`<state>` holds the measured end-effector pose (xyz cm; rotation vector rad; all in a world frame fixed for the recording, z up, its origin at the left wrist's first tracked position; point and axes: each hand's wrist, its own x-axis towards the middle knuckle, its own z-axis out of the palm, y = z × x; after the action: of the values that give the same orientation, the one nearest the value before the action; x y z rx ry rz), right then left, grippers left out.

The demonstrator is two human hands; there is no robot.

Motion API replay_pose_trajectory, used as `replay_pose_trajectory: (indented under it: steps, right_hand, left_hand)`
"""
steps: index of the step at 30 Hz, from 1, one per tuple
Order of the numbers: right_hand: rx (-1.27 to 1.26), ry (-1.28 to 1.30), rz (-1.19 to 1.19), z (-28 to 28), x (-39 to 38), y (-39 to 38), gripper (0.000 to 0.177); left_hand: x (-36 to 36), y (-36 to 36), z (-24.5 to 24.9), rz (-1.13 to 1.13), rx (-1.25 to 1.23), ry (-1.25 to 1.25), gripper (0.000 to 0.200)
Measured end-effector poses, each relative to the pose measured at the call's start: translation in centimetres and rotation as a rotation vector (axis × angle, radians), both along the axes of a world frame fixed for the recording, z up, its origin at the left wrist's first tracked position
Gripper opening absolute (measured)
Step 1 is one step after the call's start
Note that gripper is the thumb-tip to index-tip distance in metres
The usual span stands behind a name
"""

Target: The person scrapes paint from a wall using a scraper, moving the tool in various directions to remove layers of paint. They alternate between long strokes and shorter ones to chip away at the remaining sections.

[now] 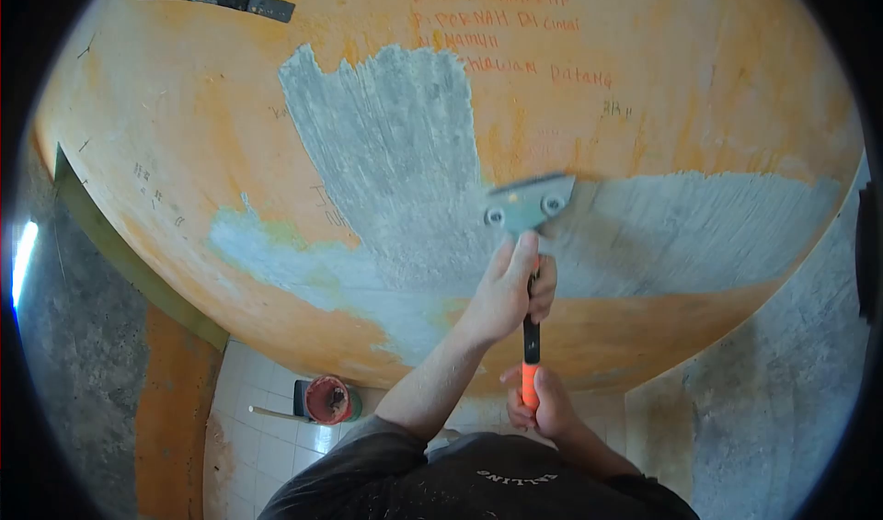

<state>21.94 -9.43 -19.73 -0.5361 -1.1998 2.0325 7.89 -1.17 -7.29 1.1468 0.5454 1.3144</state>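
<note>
Holding the scraper [532, 339] two-handed against or just off the wall [671, 129]; could not tell which, head [529, 209] being blurred. Had left grip [504, 292] wrapped round the black handle right under the head, right grip [543, 402] curled round the orange lower end. Saw blade tilted, right end higher, over the border of bare grey patch [395, 152] and orange paint, below red handwriting [506, 33].

Judged gouging the top risk: would come from pushing one blade corner in at that tilt. Rated skidding next, from too flat an angle or a sudden release of stuck paint. Flagged knuckle scrapes too, left grip being so near the blade, given a snag or slip. Noted bucket [352, 404] on tiled floor [262, 446], lower left, pale stick [276, 415] beside; could get kicked over by a careless sidestep left.
</note>
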Motion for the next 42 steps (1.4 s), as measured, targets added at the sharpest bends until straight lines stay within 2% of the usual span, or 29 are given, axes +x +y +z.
replay_pose_trajectory:
  steps: [2,5,11,14,17,21,25,27,32,36,38,42]
  right_hand:
    - [-0.086,0.033,0.023,-0.5,0.1,-0.4,0.065]
    - [-0.055,0.047,0.027,-0.2,-0.4,0.2,0.067]
    - [-0.078,-0.017,-0.002,-0.9,-0.3,-0.6,0.067]
    - [-0.039,0.031,0.011,0.0,-0.5,0.7,0.067]
    - [0.040,0.016,-0.037,1.0,-1.0,1.3,0.066]
    - [-0.034,-0.007,-0.030,-0.9,-0.6,-0.3,0.065]
    - [-0.035,-0.002,-0.020,0.0,-1.0,0.4,0.064]
    - [0.052,-0.033,-0.075,0.9,-1.3,0.8,0.064]
    - [0.002,-0.043,-0.044,0.5,-0.9,-0.4,0.065]
    - [-0.001,-0.007,-0.042,1.5,-1.7,0.4,0.062]
    - [0.034,-0.004,-0.066,1.5,-1.6,0.0,0.058]
    - [0.001,-0.070,-0.095,0.9,-1.8,-1.4,0.064]
  left_hand:
    - [0.2,-0.1,-0.8,0.019,-0.037,0.023,0.038]
    - [0.0,0.1,0.3,0.024,0.007,0.015,0.039]
    - [-0.3,-0.2,-1.1,0.010,-0.034,0.043,0.039]
    - [0.0,0.5,0.3,0.091,0.033,0.065,0.039]
    - [-0.3,0.8,1.5,0.035,0.090,0.035,0.039]
    - [-0.3,-0.2,0.0,0.007,0.005,0.008,0.034]
    - [-0.7,0.5,0.6,0.035,0.015,0.047,0.036]
    - [-0.6,0.6,0.8,0.042,0.037,0.056,0.036]
    - [-0.1,-0.6,0.3,0.099,-0.026,0.052,0.044]
    - [-0.6,0.5,2.0,0.081,0.077,0.069,0.044]
    - [-0.7,0.2,1.4,0.074,0.064,0.050,0.044]
    - [-0.7,-0.7,-0.1,0.070,0.006,0.060,0.044]
